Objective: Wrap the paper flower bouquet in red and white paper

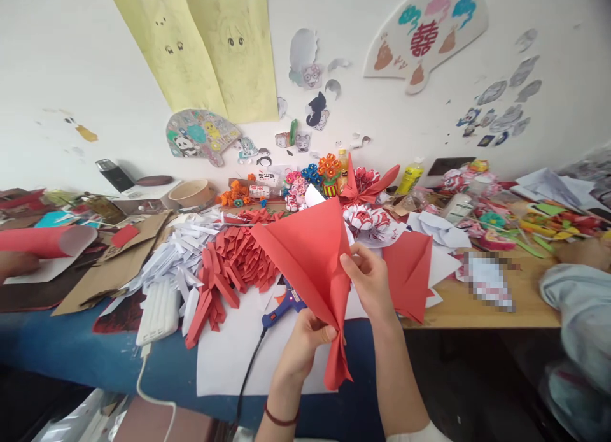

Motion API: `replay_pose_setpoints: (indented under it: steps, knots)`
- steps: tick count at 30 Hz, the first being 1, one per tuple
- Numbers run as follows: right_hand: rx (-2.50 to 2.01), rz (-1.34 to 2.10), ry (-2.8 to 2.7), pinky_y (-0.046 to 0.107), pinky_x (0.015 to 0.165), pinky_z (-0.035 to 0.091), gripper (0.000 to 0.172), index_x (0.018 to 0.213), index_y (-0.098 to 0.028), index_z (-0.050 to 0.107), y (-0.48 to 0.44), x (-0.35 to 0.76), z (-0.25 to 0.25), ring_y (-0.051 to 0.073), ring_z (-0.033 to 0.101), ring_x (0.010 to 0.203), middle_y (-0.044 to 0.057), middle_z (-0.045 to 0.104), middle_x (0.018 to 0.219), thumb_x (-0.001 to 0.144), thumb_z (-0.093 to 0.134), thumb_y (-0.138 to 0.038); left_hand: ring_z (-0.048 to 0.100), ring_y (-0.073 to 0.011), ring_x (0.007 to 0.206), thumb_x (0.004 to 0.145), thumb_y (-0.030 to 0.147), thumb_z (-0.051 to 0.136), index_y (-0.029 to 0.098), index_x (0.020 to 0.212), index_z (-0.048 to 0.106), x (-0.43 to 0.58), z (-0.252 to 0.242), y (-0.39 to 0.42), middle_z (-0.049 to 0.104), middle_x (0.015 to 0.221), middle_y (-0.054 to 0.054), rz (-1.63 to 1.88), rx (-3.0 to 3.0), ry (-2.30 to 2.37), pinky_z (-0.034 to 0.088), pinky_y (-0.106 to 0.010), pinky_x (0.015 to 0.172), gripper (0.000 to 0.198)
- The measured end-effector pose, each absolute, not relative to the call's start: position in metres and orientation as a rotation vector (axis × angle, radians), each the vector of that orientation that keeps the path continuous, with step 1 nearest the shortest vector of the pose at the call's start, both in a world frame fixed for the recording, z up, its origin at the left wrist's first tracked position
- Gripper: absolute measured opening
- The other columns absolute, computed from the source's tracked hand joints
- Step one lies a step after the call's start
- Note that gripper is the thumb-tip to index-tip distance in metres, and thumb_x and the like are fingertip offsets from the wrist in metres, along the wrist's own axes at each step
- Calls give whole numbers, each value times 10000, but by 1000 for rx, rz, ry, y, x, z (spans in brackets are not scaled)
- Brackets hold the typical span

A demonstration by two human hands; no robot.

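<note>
A large folded sheet of red paper is held up above the table edge, fanned out at the top and narrowing to a point below. My left hand pinches it near the lower fold, thumb pressed on the paper. Higher up, my right hand grips the right edge of the same sheet with curled fingers. Behind the sheet lies a blue glue gun on white paper, its black cord running off the table.
Piles of folded red pieces and white pieces cover the blue table. Another red sheet lies to the right. Paper flowers, a bowl and bottles stand at the back. Other people's arms show at far left and far right.
</note>
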State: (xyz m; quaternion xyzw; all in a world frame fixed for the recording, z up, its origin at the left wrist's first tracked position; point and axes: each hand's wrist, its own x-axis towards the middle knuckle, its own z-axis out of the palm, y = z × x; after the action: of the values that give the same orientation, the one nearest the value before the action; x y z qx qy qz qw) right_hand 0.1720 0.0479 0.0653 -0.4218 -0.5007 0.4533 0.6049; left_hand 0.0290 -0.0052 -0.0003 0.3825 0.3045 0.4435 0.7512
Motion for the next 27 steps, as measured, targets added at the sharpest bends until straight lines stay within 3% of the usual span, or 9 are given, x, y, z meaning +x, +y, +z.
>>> replay_pose_setpoints:
  steps: [6,11,14,18,27]
  knots:
    - [-1123,734,-1131,210,467,260,456,626,-186,431,49,168,68,62,320,494,-66,383,527,817,743,-458,591,-141,645,669,449,866,137,876,754,31,4,-3,716,755,-37,980,884,667,441,-247,648,391]
    - [-1224,522,-1084,218,478,234,457,618,-183,419,57,171,70,67,305,508,-65,353,523,830,725,-449,558,-137,691,709,464,832,137,827,735,35,10,3,678,741,-28,1036,913,726,429,-233,664,361]
    - [-1220,587,-1068,217,444,221,461,612,-188,418,62,177,71,62,299,458,-72,356,484,823,727,-457,549,-133,709,730,462,816,130,822,730,36,14,7,662,743,-28,1030,948,724,424,-226,676,356]
    - [-1168,784,-998,211,417,255,398,689,-187,518,70,185,73,78,370,433,-51,478,490,802,736,-500,565,-140,674,726,482,815,111,842,743,38,15,12,661,691,-39,985,947,690,425,-232,659,395]
    - [-1076,825,-1044,228,532,380,349,784,-188,600,94,203,78,127,482,601,-4,563,662,856,668,-524,568,-136,634,717,510,819,94,851,759,40,3,14,669,674,-62,874,897,612,421,-234,646,441]
